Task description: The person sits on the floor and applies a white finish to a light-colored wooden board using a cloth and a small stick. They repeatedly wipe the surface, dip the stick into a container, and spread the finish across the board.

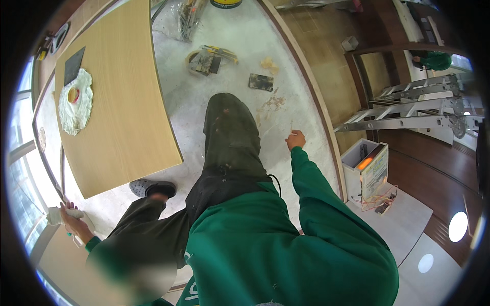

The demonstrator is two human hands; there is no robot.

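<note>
My left hand (76,225) is out at the far left, below the corner of a light wood panel. Its fingers are closed round a crumpled white cloth (54,216). My right hand (295,139) is held over the pale floor to the right of my knee. Its fingers are pinched on a thin, pale stick-like thing (293,133), too small to make out well. On the wood panel (122,102) lies a crumpled white sheet (76,115) with a small yellowish round container (73,95) on it. A dark flat plate (74,66) lies beside the sheet.
A tape roll with tools (208,62), a dark block (261,82) and a clear bag (178,20) lie on the floor ahead. An aluminium ladder (408,115) and a white box (365,166) with loose wires (383,201) are at right.
</note>
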